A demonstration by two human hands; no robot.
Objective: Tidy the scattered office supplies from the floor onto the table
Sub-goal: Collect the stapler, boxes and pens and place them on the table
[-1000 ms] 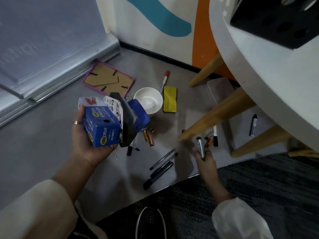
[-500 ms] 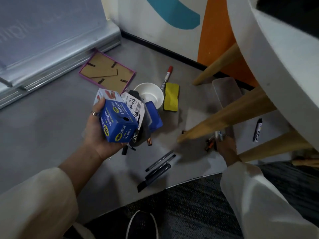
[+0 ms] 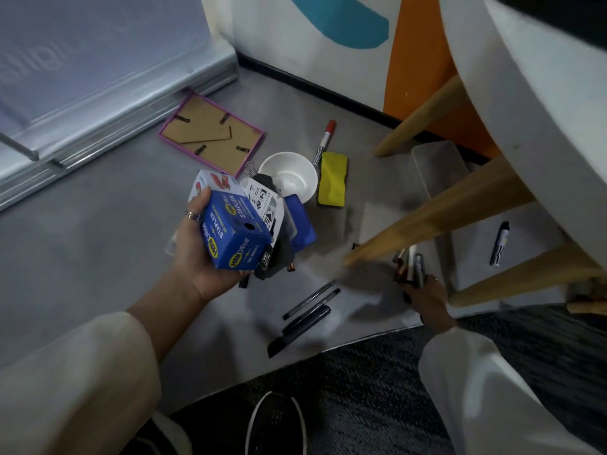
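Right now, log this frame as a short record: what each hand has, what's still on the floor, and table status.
left hand: holds blue stapler box with other packets
right hand: grips a bunch of pens near a table leg
still on floor: purple photo frame, white cup, yellow eraser, red marker, black marker, dark pens
table: white, at right edge

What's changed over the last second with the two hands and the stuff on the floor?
The right hand, gripping its marker, reached forward under the table to the pens and batteries by the wooden leg. The left hand still holds the blue stapler box and packets. The frame, cup and yellow eraser lie where they were.
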